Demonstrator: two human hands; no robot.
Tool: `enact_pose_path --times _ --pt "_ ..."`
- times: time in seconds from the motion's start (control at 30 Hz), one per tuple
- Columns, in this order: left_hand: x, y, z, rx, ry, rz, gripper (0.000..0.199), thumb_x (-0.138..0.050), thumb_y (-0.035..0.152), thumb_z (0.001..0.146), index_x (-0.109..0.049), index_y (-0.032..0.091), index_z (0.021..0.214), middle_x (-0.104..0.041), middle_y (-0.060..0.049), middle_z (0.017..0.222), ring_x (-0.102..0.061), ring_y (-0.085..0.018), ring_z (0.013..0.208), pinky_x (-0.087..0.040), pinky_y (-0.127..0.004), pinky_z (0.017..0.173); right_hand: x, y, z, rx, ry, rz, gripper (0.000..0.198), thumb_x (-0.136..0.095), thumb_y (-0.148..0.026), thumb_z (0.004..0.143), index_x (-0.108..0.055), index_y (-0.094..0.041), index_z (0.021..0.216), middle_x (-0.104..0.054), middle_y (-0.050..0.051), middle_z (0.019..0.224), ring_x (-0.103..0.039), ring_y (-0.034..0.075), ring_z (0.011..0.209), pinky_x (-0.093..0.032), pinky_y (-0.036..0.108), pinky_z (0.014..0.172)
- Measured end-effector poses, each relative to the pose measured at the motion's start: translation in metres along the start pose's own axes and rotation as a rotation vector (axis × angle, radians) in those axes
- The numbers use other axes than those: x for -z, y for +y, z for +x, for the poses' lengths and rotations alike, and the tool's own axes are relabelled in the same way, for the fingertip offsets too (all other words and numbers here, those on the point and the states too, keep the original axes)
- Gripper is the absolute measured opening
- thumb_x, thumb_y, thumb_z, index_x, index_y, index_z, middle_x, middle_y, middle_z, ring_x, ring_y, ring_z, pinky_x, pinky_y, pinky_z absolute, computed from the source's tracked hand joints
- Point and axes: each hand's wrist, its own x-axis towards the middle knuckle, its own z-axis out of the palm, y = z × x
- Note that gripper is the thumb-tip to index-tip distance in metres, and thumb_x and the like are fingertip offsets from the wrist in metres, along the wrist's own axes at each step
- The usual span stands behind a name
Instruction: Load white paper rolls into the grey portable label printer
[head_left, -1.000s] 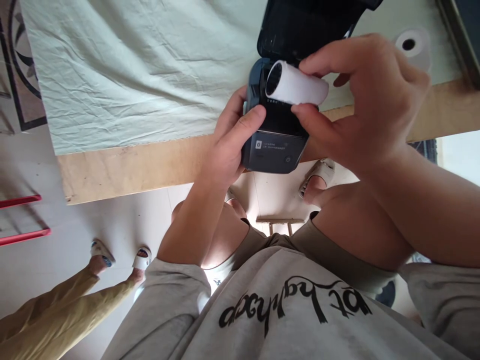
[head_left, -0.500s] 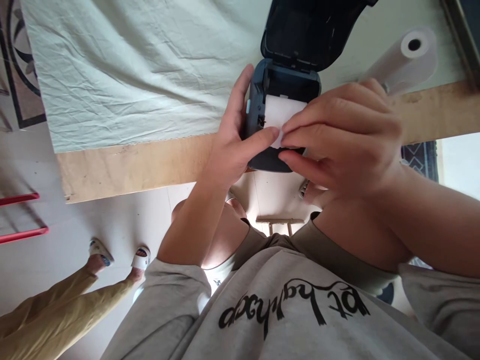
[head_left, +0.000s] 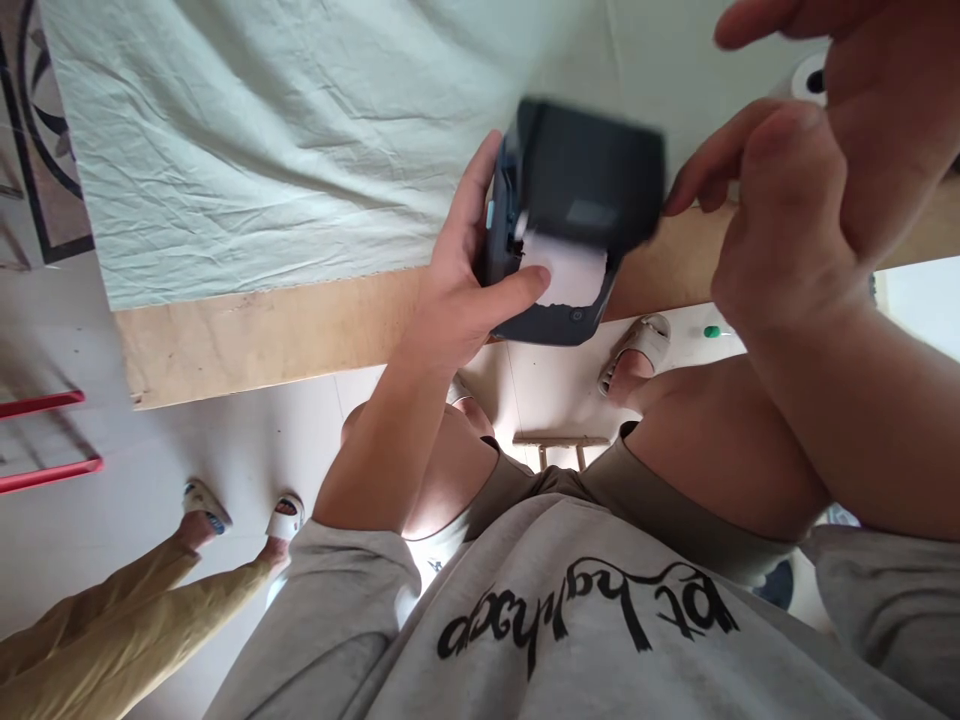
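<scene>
A small dark portable printer [head_left: 551,325] sits at the wooden edge of the table, its hinged lid [head_left: 592,175] partly lowered and blurred. White paper [head_left: 574,275] with a ragged end comes out from beneath the lid toward me. My left hand [head_left: 469,285] wraps the printer's left side, and its thumb presses on the paper. Spread fingers show on my right hand [head_left: 810,190], which is up at the right with nothing in it; one fingertip is at the lid's right edge. Whether it touches is blurred.
A white paper roll [head_left: 810,80] stands at the back right, mostly behind my right hand. Pale green cloth [head_left: 300,150] covers the table above its bare wooden edge [head_left: 262,335]. Another person's legs [head_left: 150,600] and red bars [head_left: 52,470] are at the left.
The lid has swung from wide open down over the printer's rear. My right hand has left the paper and moved up and right. My left thumb stays on the paper.
</scene>
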Motion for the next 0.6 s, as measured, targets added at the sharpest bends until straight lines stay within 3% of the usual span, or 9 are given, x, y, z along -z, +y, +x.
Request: enact_pose_path --times 0.03,0.1,0.2,0.3,0.43,0.6 --pt "0.001 0.0 0.0 0.007 -0.011 0.003 0.065 -0.062 0.012 0.053 -0.042 0.035 0.111 -0.056 0.003 0.105 -0.051 -0.017 0.102 -0.044 -0.026 0.081 -0.001 0.0 0.0 0.029 0.045 -0.033 0.039 -0.035 -0.039 0.073 -0.033 -0.026 0.11 -0.039 -0.001 0.103 -0.044 0.002 0.09 -0.032 0.012 0.057" --pt "0.001 0.0 0.001 -0.004 -0.047 0.012 0.062 -0.063 0.014 0.053 -0.043 0.033 0.109 -0.055 0.003 0.105 -0.049 -0.017 0.103 -0.043 -0.026 0.084 -0.004 0.002 -0.002 -0.043 -0.022 -0.072 0.038 -0.035 -0.04 0.074 -0.039 -0.02 0.105 -0.04 0.001 0.103 -0.044 0.003 0.091 -0.038 0.013 0.061" --pt "-0.002 0.002 0.002 -0.071 -0.078 -0.008 0.051 -0.061 0.021 0.056 -0.045 0.029 0.104 -0.052 0.003 0.107 -0.048 -0.017 0.102 -0.042 -0.028 0.085 -0.005 0.011 -0.007 -0.137 -0.283 -0.099 0.049 -0.033 -0.046 0.074 -0.029 -0.02 0.116 -0.039 0.002 0.108 -0.043 0.003 0.093 -0.042 0.015 0.075" --pt "-0.006 0.005 0.001 -0.042 -0.035 -0.017 0.027 -0.055 0.027 0.067 -0.048 0.025 0.092 -0.054 -0.001 0.091 -0.052 -0.014 0.084 -0.043 -0.026 0.07 -0.007 0.017 -0.011 -0.13 -0.443 -0.158 0.059 -0.034 -0.053 0.071 -0.022 -0.022 0.12 -0.039 0.003 0.109 -0.042 0.001 0.086 -0.041 0.015 0.073" --pt "-0.009 0.009 -0.001 0.054 0.005 -0.002 0.01 -0.05 0.027 0.072 -0.049 0.021 0.08 -0.049 0.0 0.066 -0.048 -0.008 0.055 -0.037 -0.022 0.048 -0.008 0.018 -0.009 -0.134 -0.454 -0.213 0.061 -0.036 -0.055 0.069 -0.024 -0.02 0.118 -0.04 0.003 0.107 -0.041 0.0 0.083 -0.039 0.012 0.07" --pt "-0.007 0.007 0.002 0.084 -0.004 -0.071 0.01 -0.049 0.025 0.072 -0.05 0.023 0.081 -0.051 0.001 0.064 -0.05 -0.009 0.055 -0.037 -0.022 0.046 -0.009 0.019 -0.007 -0.153 -0.452 -0.23 0.062 -0.038 -0.056 0.068 -0.024 -0.021 0.118 -0.039 0.001 0.109 -0.04 -0.001 0.082 -0.038 0.012 0.071"
